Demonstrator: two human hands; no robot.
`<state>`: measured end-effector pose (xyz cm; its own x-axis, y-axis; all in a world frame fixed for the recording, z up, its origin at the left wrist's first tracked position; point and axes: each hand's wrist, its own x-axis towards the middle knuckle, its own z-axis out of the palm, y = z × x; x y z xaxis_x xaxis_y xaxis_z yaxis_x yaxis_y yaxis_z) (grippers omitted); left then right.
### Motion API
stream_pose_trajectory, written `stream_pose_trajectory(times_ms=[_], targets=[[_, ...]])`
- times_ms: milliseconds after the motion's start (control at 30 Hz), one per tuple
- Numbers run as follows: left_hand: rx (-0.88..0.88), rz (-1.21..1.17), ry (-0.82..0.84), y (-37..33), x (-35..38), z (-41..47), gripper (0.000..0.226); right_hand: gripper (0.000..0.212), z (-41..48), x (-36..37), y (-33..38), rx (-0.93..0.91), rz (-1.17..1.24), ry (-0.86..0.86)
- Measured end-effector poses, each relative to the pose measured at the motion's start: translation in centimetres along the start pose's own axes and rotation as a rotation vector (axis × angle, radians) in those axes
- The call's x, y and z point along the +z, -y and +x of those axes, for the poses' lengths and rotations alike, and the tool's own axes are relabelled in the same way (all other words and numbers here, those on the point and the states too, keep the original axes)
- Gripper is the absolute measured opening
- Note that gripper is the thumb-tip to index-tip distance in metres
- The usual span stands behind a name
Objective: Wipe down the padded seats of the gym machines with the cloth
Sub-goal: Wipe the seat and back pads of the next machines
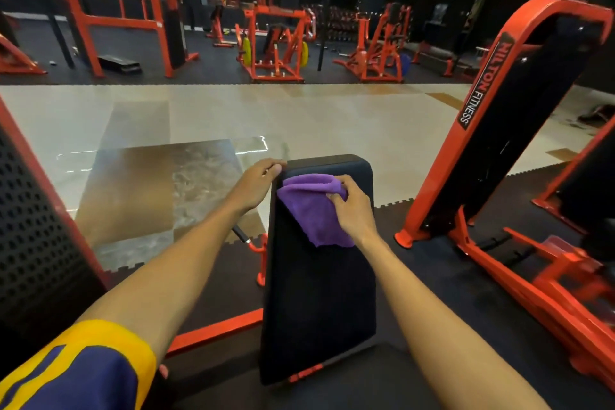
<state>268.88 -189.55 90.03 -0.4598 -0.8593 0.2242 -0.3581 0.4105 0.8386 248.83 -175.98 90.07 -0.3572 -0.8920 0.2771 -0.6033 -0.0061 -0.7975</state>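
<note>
Purple cloth (311, 211), just one, pinched by the right hand (354, 210) on one black pad (319, 293); left hand (256, 183) grips its corner.

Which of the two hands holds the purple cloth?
The right hand, gripping the cloth on the black pad; the left hand only holds the pad's upper edge.

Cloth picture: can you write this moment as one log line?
step: wipe pad | right hand: holds cloth on pad top | left hand: grips pad's top corner
</note>
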Motion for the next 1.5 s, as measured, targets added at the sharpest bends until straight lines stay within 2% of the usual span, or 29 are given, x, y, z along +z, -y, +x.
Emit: stream_pose_trajectory(times_ms=[100, 167, 300, 367, 433, 533, 733, 800, 933, 1033, 1167, 1267, 1333, 1433, 1500], targets=[[0.045, 0.038, 0.108, 0.4, -0.3, 2.7, 0.036, 0.023, 3.2, 0.6, 0.5, -0.089, -0.176, -0.114], [0.072, 0.071, 0.159, 0.2, -0.2, 4.2, 0.038, 0.024, 5.1, 0.9, 1.3, -0.093, -0.208, -0.188], [0.137, 0.057, 0.238, 0.3, 0.6, 6.9, 0.039, 0.034, 7.9, 2.3, 2.4, -0.019, -0.007, -0.32], [0.117, 0.0, 0.265, 1.2, 1.5, 7.4, 0.037, 0.049, 8.1, 4.1, 1.9, -0.009, 0.047, -0.241], [0.125, -0.086, 0.237, 2.4, 2.6, 7.7, 0.036, 0.054, 8.0, 6.3, 0.1, -0.086, -0.149, -0.164], [0.198, -0.142, 0.124, 4.1, 3.9, 8.3, 0.042, 0.062, 8.5, 8.1, -2.0, -0.222, -0.442, -0.208], [0.34, -0.149, 0.012, 5.4, 4.8, 8.5, 0.044, 0.051, 12.0, 6.0, -4.4, -0.361, -0.56, -0.303], [0.337, -0.146, 0.005, 5.4, 4.8, 8.5, 0.043, 0.049, 12.9, 4.8, -5.1, -0.281, -0.542, -0.385], [0.316, -0.117, 0.007, 5.9, 5.0, 8.6, 0.047, 0.053, 13.1, 4.9, -5.3, -0.005, -0.4, -0.557], [0.334, -0.141, -0.018, 6.1, 5.0, 8.7, 0.048, 0.059, 11.6, 7.9, -3.1, -0.018, -0.389, -0.496], [0.342, -0.2, -0.006, 6.0, 5.0, 8.5, 0.044, 0.079, 8.7, 9.3, -3.5, -0.22, -0.5, -0.356], [0.379, -0.135, 0.015, 6.5, 5.0, 9.0, 0.05, 0.067, 10.1, 6.3, -5.5, -0.309, -0.551, -0.354], [0.383, -0.094, 0.016, 6.6, 4.8, 9.1, 0.05, 0.062, 11.6, 4.3, -6.5, -0.133, -0.424, -0.422], [0.382, -0.028, 0.048, 6.2, 4.5, 8.9, 0.047, 0.077, 12.7, 4.2, -6.2, 0.238, -0.209, -0.545], [0.377, 0.036, 0.085, 6.0, 4.2, 8.9, 0.047, 0.075, 12.2, 6.5, -4.5, 0.267, -0.216, -0.568]])
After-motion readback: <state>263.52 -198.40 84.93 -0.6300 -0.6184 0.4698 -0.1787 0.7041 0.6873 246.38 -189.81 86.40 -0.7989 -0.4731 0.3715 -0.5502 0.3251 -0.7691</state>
